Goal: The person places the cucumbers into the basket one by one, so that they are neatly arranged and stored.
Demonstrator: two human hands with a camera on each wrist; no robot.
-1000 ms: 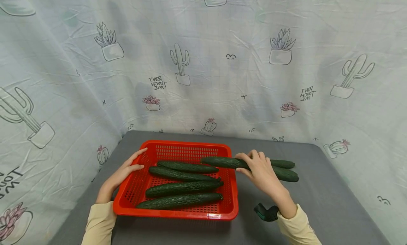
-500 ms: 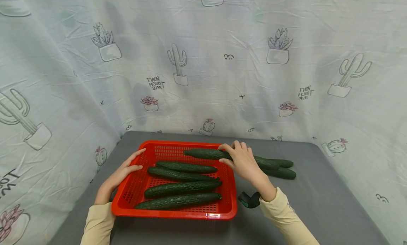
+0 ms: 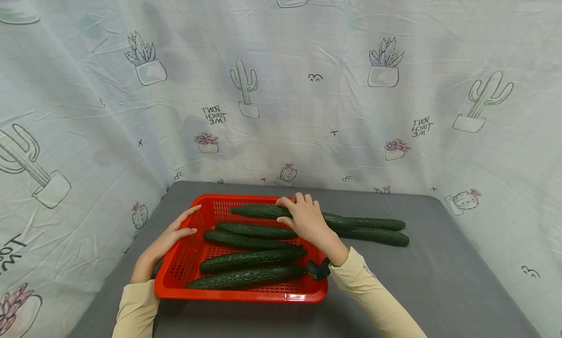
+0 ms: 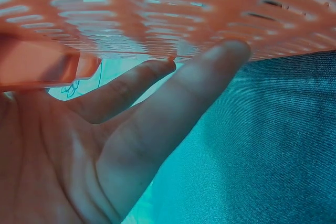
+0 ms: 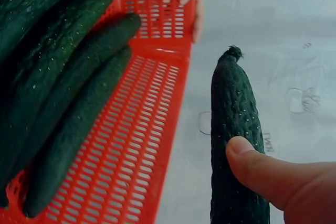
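In the head view, my right hand grips a dark green cucumber from above, over the back of a red plastic basket. The right wrist view shows the thumb pressed along this cucumber's bumpy side. Several other cucumbers lie side by side in the basket. On the left, my left hand holds the basket's rim, with thumb and forefinger over it. Other fingers touch the slotted outer wall in the left wrist view.
Two more cucumbers lie on the grey table right of the basket. A patterned white cloth hangs behind and at both sides. A small black device sits at the right wrist.
My right hand has carried the cucumber leftward, from the basket's right edge to over its back part. The left hand stays on the rim.
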